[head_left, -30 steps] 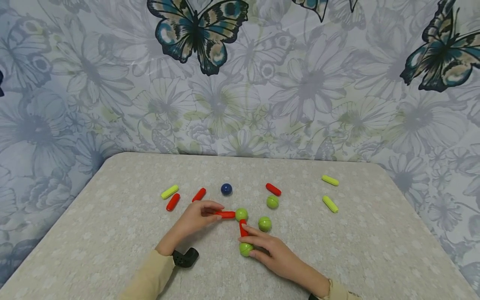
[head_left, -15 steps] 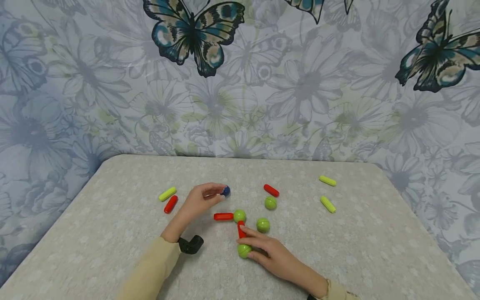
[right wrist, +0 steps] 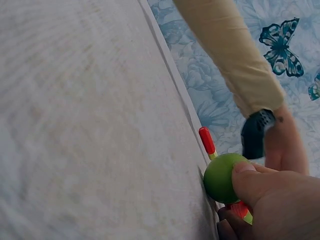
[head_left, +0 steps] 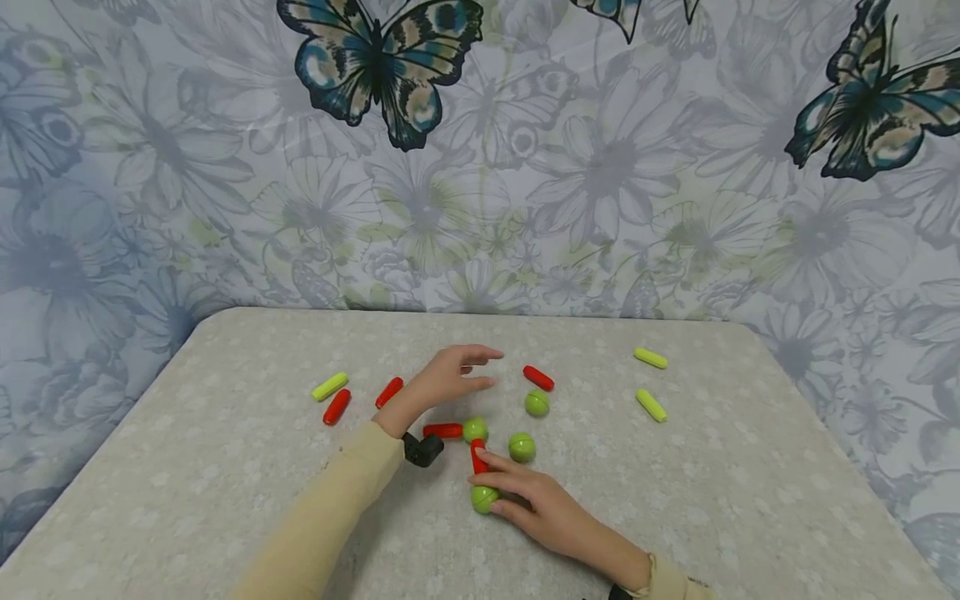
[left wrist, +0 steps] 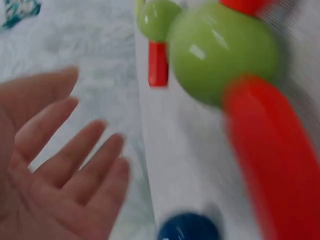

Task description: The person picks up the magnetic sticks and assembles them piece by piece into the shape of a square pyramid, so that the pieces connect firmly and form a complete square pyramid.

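My left hand (head_left: 453, 375) reaches over the far middle of the table with fingers spread, holding nothing. In the left wrist view its palm and fingers (left wrist: 95, 170) are apart from the blue ball (left wrist: 189, 228), which the hand hides in the head view. My right hand (head_left: 543, 504) pinches a green ball (head_left: 483, 499), thumb on its side, with fingertips on the red rod (head_left: 478, 457) joined to it. That rod runs to a second green ball (head_left: 475, 430), from which another red rod (head_left: 443, 431) points left. In the right wrist view the thumb presses the near green ball (right wrist: 222, 177).
Two loose green balls (head_left: 522, 447) (head_left: 537, 403) and a red rod (head_left: 537, 377) lie right of the joined pieces. Two yellow-green rods (head_left: 650, 406) (head_left: 650, 358) are farther right. At left lie a yellow-green rod (head_left: 330, 386) and two red rods (head_left: 337, 407) (head_left: 389, 392).
My left hand let go of the left-pointing red rod, touched the blue ball, then moved right and away from it with its fingers opening. The right hand has kept its place on the joined pieces.
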Action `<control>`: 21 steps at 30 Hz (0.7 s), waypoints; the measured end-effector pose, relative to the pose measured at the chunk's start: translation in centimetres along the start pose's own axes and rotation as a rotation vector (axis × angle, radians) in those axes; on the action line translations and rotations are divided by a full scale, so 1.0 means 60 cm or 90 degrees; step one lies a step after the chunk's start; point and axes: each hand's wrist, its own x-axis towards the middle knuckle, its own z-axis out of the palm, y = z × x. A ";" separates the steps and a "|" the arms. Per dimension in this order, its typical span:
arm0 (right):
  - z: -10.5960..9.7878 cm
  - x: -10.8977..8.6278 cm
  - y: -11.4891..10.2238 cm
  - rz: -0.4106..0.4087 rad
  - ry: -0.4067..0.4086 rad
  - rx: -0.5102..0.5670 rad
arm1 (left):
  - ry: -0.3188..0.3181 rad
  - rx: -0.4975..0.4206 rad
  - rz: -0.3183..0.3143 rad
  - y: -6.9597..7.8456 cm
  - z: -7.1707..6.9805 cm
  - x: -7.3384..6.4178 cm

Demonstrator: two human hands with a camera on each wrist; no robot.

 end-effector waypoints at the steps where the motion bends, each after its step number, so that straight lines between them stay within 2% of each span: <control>1: 0.000 0.000 -0.001 -0.002 -0.001 0.001 | -0.034 0.001 0.012 0.004 0.005 0.009; 5: 0.000 0.001 -0.001 -0.009 -0.003 0.006 | -0.160 -0.017 0.058 0.015 0.023 0.043; 7: 0.001 0.001 0.000 -0.010 -0.006 0.009 | -0.204 -0.017 0.077 0.017 0.032 0.057; 10: 0.002 0.001 0.002 -0.010 -0.008 0.013 | -0.248 -0.002 0.070 0.024 0.043 0.072; 13: 0.003 0.001 0.003 -0.014 -0.007 0.011 | -0.269 0.034 0.043 0.030 0.052 0.080; 17: 0.004 0.001 0.004 -0.024 -0.003 0.009 | -0.270 0.110 0.019 0.035 0.063 0.083; 21: 0.002 0.001 0.004 -0.027 0.000 0.013 | -0.248 0.177 0.041 0.034 0.072 0.086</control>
